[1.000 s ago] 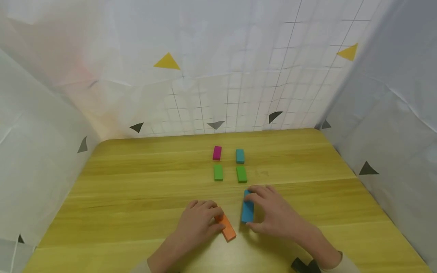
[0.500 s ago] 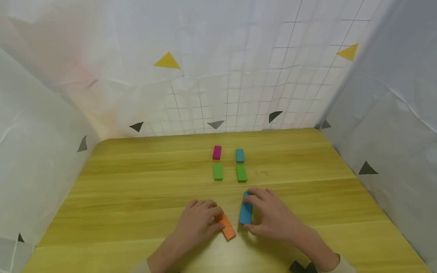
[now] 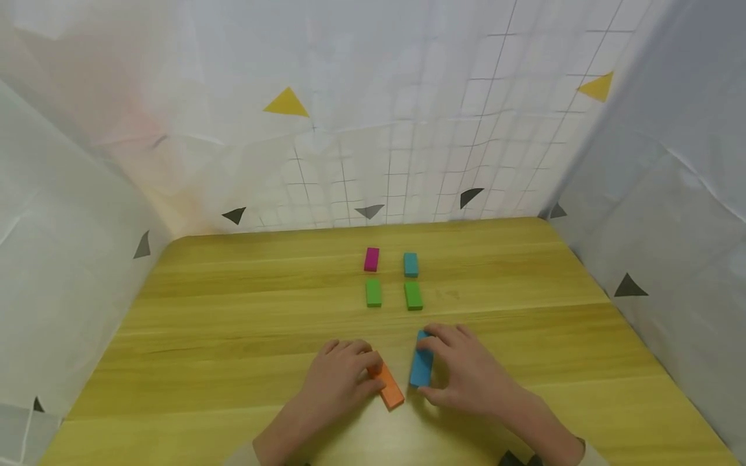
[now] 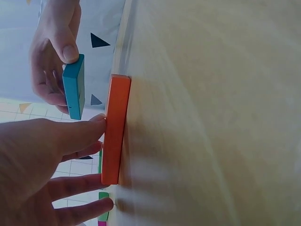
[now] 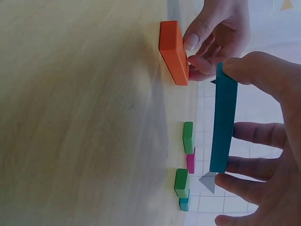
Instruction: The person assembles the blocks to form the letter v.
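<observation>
My left hand (image 3: pixel 340 375) rests at an orange block (image 3: pixel 389 387) that lies flat on the wooden table, slanted toward the near right. In the left wrist view its thumb touches the top face of the orange block (image 4: pixel 115 132), with fingers at the far end. Just to the right, my right hand (image 3: pixel 469 369) grips a longer-looking blue block (image 3: pixel 422 362) between thumb and fingertips at its two ends. The right wrist view shows this blue block (image 5: pixel 224 117) raised off the tabletop, a gap between it and the orange block (image 5: pixel 173 52).
Farther back on the table (image 3: pixel 233 310) lie two green blocks, left (image 3: pixel 373 293) and right (image 3: pixel 413 296). Behind them sit a magenta block (image 3: pixel 372 259) and a teal block (image 3: pixel 410 265). White sheets (image 3: pixel 350 162) with dark and yellow triangles wall the table's back and sides.
My right hand has brought the blue block slightly nearer to me, and its near end has swung a little left. My left hand and the orange block have stayed put.
</observation>
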`<act>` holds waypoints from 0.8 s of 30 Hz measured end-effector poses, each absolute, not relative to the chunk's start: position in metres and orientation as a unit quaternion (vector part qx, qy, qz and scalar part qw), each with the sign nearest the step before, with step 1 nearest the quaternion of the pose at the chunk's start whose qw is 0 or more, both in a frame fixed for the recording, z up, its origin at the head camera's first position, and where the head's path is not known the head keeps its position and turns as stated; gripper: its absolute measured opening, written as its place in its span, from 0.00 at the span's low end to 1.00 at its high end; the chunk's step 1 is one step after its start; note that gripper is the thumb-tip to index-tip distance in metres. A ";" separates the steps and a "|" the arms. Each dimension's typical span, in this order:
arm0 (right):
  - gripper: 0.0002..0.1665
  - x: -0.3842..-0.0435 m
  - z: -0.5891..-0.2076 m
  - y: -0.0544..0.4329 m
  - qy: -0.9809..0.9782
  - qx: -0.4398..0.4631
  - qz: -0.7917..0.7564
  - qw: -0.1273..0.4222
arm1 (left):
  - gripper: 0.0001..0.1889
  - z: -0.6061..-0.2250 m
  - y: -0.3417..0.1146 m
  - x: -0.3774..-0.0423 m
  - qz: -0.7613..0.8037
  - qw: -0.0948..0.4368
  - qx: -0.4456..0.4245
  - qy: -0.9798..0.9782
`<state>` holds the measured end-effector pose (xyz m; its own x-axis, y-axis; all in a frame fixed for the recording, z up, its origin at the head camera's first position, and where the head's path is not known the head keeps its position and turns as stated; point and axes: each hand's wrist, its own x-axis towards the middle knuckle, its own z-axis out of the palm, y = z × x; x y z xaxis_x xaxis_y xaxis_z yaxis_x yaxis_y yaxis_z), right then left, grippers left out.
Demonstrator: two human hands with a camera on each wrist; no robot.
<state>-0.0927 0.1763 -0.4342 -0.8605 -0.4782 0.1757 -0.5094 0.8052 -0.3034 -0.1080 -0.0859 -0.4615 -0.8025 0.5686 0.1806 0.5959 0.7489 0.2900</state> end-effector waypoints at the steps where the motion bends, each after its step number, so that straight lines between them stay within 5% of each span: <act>1: 0.36 -0.092 -0.434 0.176 -0.949 0.260 0.170 0.048 | 0.09 -0.461 -0.086 -0.108 -0.167 0.040 -0.311 -0.935; 24: 0.35 -0.083 -0.439 0.173 -0.947 0.272 0.155 0.064 | 0.10 -0.460 -0.085 -0.109 -0.163 0.037 -0.311 -0.936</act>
<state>-0.0831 0.1730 -0.4390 -0.8434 -0.4965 0.2054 -0.5361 0.8034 -0.2590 -0.1088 -0.0855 -0.4600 -0.8038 0.5698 0.1709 0.5940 0.7532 0.2826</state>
